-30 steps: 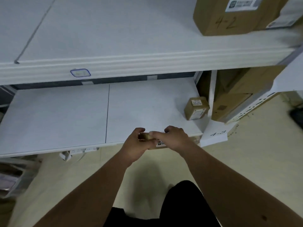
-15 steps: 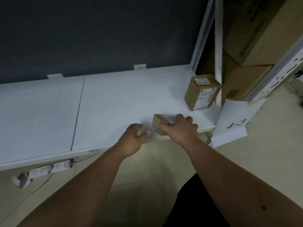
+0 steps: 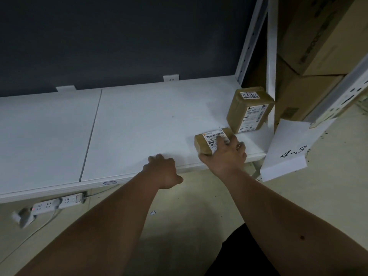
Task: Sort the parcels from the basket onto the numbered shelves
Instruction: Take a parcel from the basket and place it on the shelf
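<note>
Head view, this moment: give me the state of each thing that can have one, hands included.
Small parcel: lying flat on the shelf, label up, gripped.
Right hand: gripping the small parcel.
Left hand: empty, fingers resting at the shelf edge.
Upright parcel: standing on the shelf, marked 4-2, untouched.
Paper sign: hanging, reads 4-3.

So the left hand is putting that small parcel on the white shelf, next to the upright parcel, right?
Not quite: the head view shows the right hand on the small parcel. It does sit on the white shelf beside the upright parcel.
</note>
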